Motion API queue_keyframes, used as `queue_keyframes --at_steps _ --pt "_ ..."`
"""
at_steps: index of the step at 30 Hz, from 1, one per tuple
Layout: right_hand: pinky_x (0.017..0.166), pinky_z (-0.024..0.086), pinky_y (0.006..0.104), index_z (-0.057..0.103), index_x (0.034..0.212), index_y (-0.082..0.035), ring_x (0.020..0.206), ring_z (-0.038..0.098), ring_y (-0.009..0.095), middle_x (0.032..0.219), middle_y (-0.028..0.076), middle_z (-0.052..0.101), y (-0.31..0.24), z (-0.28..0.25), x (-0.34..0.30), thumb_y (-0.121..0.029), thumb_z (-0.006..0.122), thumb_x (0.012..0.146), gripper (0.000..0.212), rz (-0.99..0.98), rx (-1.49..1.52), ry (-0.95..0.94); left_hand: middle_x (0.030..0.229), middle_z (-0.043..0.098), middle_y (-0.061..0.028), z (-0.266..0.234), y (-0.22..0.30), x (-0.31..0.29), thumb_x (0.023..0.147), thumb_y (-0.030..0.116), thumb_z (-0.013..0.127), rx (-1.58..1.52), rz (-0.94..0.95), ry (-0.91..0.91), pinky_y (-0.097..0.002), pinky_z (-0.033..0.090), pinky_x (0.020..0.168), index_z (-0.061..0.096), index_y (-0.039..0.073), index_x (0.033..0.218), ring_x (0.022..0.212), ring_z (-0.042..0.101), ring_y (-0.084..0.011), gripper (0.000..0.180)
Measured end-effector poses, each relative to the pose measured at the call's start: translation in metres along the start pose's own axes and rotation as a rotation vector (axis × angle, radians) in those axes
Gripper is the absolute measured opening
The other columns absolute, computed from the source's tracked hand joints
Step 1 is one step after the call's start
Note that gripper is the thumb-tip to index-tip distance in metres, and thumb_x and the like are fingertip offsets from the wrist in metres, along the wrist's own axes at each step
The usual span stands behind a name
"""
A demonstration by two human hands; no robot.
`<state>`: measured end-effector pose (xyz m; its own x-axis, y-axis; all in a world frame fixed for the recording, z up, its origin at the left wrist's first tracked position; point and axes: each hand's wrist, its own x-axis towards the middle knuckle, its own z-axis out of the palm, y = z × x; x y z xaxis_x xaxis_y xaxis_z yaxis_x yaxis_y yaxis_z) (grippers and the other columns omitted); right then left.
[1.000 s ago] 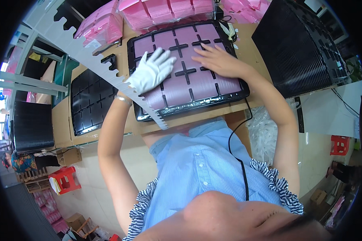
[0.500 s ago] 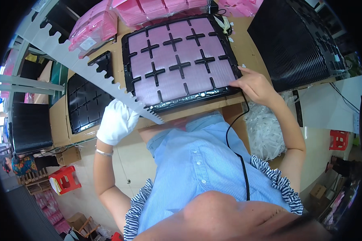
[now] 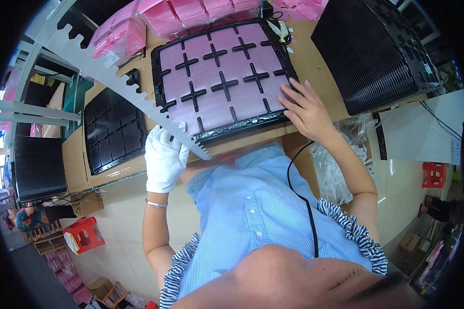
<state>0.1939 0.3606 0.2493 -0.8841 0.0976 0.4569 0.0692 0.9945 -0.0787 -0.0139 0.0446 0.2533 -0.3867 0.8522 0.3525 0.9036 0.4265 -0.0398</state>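
Note:
A black plastic tray (image 3: 225, 86) lies on the cardboard-covered table in front of me. Pinkish sheets (image 3: 211, 105) fill its compartments between black cross-shaped dividers. My left hand (image 3: 165, 160), in a white glove, is at the tray's near left corner with its fingers curled round the rim; a toothed pale strip (image 3: 113, 87) crosses the view and hides some of them. Bare, with fingers spread, my right hand (image 3: 310, 114) rests over the tray's right edge near the front corner.
On the left lies another black tray (image 3: 113, 129). A tall stack of black trays (image 3: 363, 56) stands at the right. Pink bagged packs (image 3: 191, 15) line the back. A black cable (image 3: 294, 180) hangs across my front, and a bag of clear plastic scraps (image 3: 335, 170) sits below the table edge.
My left hand has moved right and curled onto the tray's corner. My right hand has shifted left, its fingers now spread further over the tray. The tray sits slightly further left in view.

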Motion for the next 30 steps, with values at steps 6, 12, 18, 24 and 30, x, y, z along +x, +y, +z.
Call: queue_keyframes --at_steps 6,12,18,24,30 --pt "0.11 0.026 0.0522 0.07 0.103 -0.006 0.134 0.037 0.029 0.134 0.011 0.051 -0.001 -0.003 0.005 -0.031 0.063 0.085 0.031 0.009 0.03 -0.035 0.122 0.052 -0.0098 0.002 0.005 0.006 0.086 0.026 0.06 0.032 -0.117 0.06 -0.0457 0.036 0.1 0.064 0.008 0.112 0.115 0.046 -0.0314 0.032" --pt "0.106 0.034 0.0489 0.067 0.108 -0.003 0.123 0.049 0.03 0.118 0.013 0.062 0.034 0.011 0.034 -0.025 0.058 0.089 0.031 0.06 -0.074 0.143 0.121 0.053 -0.0146 0.014 -0.005 -0.001 0.083 0.019 0.066 -0.192 -0.308 0.152 -0.0419 0.039 0.1 0.06 0.004 0.105 0.113 0.05 -0.0319 0.027" --pt "0.106 0.032 0.05 0.059 0.122 -0.004 0.131 0.042 0.027 0.131 0.01 0.055 0.111 0.099 0.135 -0.031 0.044 0.097 0.039 0.056 0.212 0.04 0.124 0.053 -0.0171 0.05 -0.017 -0.006 0.088 0.013 0.066 -1.079 -0.802 0.149 -0.0315 0.043 0.097 0.037 -0.012 0.134 0.112 0.053 -0.0195 0.059" --pt "0.112 0.019 0.0521 0.052 0.132 -0.012 0.138 0.033 0.023 0.142 0.003 0.046 0.127 0.13 0.168 -0.041 0.034 0.098 0.048 0.142 -0.161 -0.172 0.11 0.059 -0.0095 0.034 -0.004 0.006 0.089 0.008 0.063 -1.129 -0.847 0.167 -0.0259 0.048 0.087 0.047 -0.009 0.13 0.095 0.058 -0.0117 0.048" --pt "0.111 0.021 0.0547 0.06 0.123 -0.01 0.133 0.04 0.024 0.131 0.008 0.056 0.121 0.134 0.157 -0.042 0.035 0.097 0.047 0.069 -0.239 0.013 0.122 0.056 -0.0139 0.054 -0.013 -0.009 0.09 0.014 0.064 -1.013 -0.838 0.174 -0.0281 0.043 0.096 0.047 -0.006 0.131 0.112 0.054 -0.0168 0.049"
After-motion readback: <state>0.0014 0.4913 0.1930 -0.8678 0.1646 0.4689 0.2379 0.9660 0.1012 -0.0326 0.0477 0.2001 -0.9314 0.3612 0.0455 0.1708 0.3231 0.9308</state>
